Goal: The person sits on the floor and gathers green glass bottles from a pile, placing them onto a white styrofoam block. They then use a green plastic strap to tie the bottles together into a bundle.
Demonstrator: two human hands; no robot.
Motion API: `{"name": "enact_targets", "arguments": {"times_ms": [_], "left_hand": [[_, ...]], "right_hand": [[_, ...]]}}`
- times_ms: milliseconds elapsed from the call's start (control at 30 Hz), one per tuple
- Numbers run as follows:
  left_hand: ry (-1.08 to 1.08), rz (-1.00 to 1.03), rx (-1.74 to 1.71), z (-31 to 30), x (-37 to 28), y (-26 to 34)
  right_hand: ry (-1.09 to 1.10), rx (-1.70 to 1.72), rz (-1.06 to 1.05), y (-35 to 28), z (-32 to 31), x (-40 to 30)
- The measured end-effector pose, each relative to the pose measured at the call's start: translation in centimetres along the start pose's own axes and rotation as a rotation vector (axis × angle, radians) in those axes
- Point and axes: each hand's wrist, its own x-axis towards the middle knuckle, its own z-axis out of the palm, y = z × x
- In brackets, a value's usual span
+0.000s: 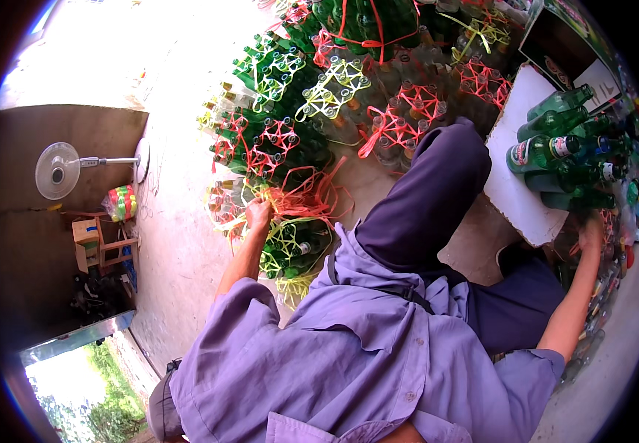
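Observation:
My left hand (pixel 258 213) is closed around a loose bunch of red plastic strips (pixel 303 198) that spreads out to its right. Tied bundles of green glass bottles (pixel 289 243) stand just beside and below that hand, bound with yellow-green strips. On the right, my right hand (pixel 590 235) is lowered at the edge of a white board (pixel 519 160), close to the bottles. Its fingers are partly in shadow, so I cannot tell whether they grip anything. Several loose green bottles (pixel 554 123) are grouped on the board, some with labels.
More bottle bundles (pixel 402 119) tied with red strips fill the floor ahead of my knee. A printed cardboard box (pixel 566 50) is at the upper right. Loose bottles (pixel 588 343) line the right side. A white standing fan (pixel 56 171) and a wooden chair (pixel 117 243) are at the left.

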Motion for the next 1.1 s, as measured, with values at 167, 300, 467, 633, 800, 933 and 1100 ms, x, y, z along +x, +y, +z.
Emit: {"name": "enact_targets", "arguments": {"times_ms": [167,300,467,633,800,933,1100], "left_hand": [[-0.06,0.144,0.066,-0.6,-1.1,4.1],[-0.098,0.27,0.073,-0.6,0.5,4.7],[-0.31,0.241,-0.203,-1.0,-2.5,12.2],[-0.501,0.299,-0.302,-1.0,-5.3,17.9],[-0.365,0.569,0.091,-1.6,-3.9,18.3],[-0.4,0.515,-0.003,-2.7,-3.7,19.7],[-0.366,0.519,-0.258,-3.3,-5.8,23.5]], "right_hand": [[-0.043,-0.04,-0.017,0.2,0.3,-0.1],[-0.043,-0.041,-0.029,0.1,1.1,-0.6],[-0.028,-0.091,-0.016,-0.2,0.7,-0.9],[0.007,-0.13,-0.01,-0.6,1.6,-1.6],[0.026,-0.172,-0.016,-1.5,4.0,-3.2],[0.029,-0.218,-0.007,-2.0,4.3,-4.2],[0.048,-0.314,0.023,-2.7,5.4,-5.1]]}}
